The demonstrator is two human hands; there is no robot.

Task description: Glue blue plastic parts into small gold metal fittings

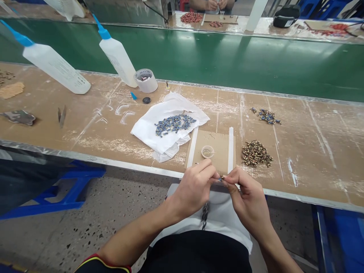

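Hands — left hand [193,188] and right hand [247,197] — pinch one small blue piece [220,178] below a thread-filled cup [207,151].

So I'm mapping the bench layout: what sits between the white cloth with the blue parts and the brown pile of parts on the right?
In the head view, a cardboard square with two white strips and a small clear cup lies between the white cloth and the brown pile.

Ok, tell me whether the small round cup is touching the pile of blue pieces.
Apart. The head view shows the cup on brown card, with bare card and cloth between it and the blue pieces.
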